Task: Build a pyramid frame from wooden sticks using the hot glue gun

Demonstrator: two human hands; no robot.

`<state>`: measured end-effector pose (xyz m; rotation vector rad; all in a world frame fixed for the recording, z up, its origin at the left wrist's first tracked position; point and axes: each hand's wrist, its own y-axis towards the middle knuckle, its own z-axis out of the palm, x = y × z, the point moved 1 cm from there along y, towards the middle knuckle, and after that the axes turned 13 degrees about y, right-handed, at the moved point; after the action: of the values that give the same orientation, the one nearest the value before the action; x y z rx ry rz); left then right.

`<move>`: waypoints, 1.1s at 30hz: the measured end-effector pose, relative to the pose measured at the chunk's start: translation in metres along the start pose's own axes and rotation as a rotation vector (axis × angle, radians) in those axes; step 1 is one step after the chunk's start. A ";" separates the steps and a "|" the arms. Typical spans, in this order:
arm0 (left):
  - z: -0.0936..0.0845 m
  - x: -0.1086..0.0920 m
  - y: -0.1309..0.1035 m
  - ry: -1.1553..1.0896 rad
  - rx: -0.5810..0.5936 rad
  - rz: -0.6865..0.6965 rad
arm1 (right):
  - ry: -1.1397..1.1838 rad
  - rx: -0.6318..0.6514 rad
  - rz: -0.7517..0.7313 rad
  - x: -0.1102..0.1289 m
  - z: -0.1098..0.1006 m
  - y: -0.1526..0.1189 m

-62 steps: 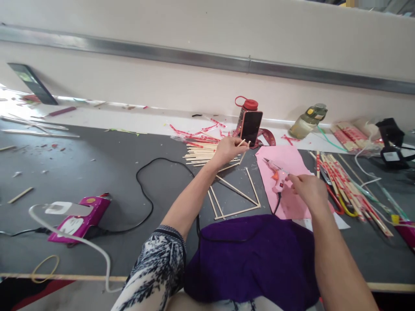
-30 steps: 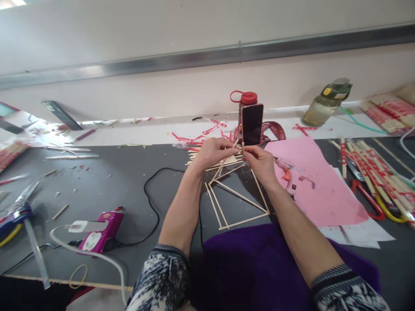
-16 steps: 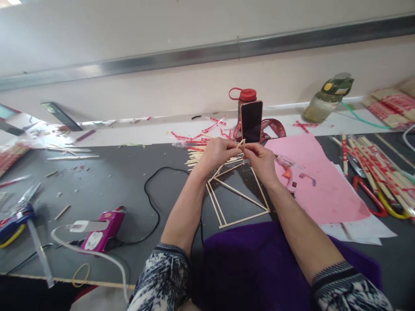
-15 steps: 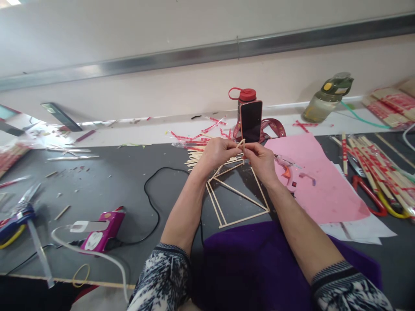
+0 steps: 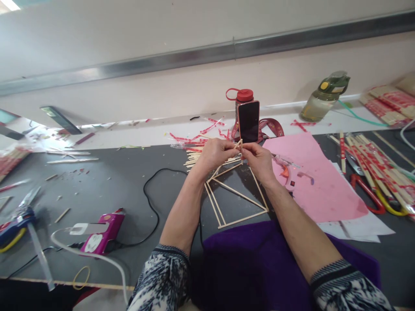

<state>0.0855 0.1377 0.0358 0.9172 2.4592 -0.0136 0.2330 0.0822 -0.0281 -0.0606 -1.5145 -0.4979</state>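
Note:
A frame of thin wooden sticks (image 5: 240, 195) rests on the dark grey table, its far corner raised between my hands. My left hand (image 5: 216, 154) pinches the sticks at that far corner from the left. From the right, my right hand (image 5: 258, 160) has its fingertips closed on the same joint, almost touching the left fingertips. Short stick ends poke up above the fingers. Behind my left hand lies a pile of loose sticks (image 5: 193, 159). The exact contact points are hidden by the fingers.
A phone (image 5: 249, 122) leans on a red-capped bottle (image 5: 244, 95) behind my hands. Pink paper (image 5: 327, 185), red-handled scissors (image 5: 372, 199) and wrapped sticks (image 5: 382, 164) lie right. A magenta device (image 5: 103, 232), black cable (image 5: 149, 198) and blue-handled tool (image 5: 17, 220) are left.
The camera view has shifted slightly. Both hands keep their hold at the far corner of the stick frame, with hardly any visible movement.

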 end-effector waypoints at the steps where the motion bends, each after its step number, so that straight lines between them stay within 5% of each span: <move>1: 0.000 0.000 0.000 -0.008 0.002 0.003 | -0.001 -0.002 -0.001 0.000 0.000 0.000; 33: -0.004 -0.002 0.000 -0.014 0.002 -0.038 | 0.012 0.000 -0.027 -0.001 0.000 0.000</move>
<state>0.0846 0.1371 0.0404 0.8684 2.4642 -0.0354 0.2327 0.0824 -0.0293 -0.0376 -1.5049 -0.5191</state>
